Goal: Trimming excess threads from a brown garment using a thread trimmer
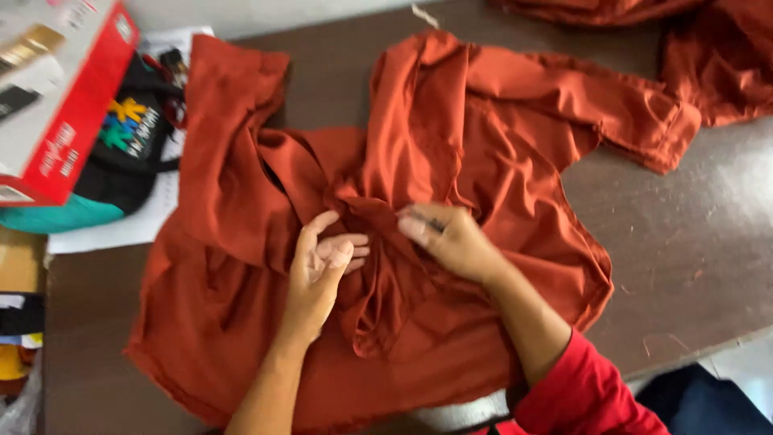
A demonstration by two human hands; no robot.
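At the far left corner stands a red and white cardboard box [56, 97]; I cannot see what is inside it, because only its outside shows. Under it lies a black bag [133, 153] with coloured shapes printed on it and a teal bottom edge, and it is also closed to my view; below the bag there are white paper sheets [121, 229]. Everything rests on a dark brown table [692, 250], whose surface has small scratches and a pale shine at the right side. At the top right more rust-orange cloth [717, 48] is lying. The rust-orange garment [483, 137] is spread in the middle of the table, wrinkled, with one long sleeve stretched to the right and the cloth gathered into folds at the centre. My left hand [318, 270] lies on these folds with the fingers loosely bent, holding nothing firmly. My right hand [451, 238] pinches a fold of the garment just beside the left one.
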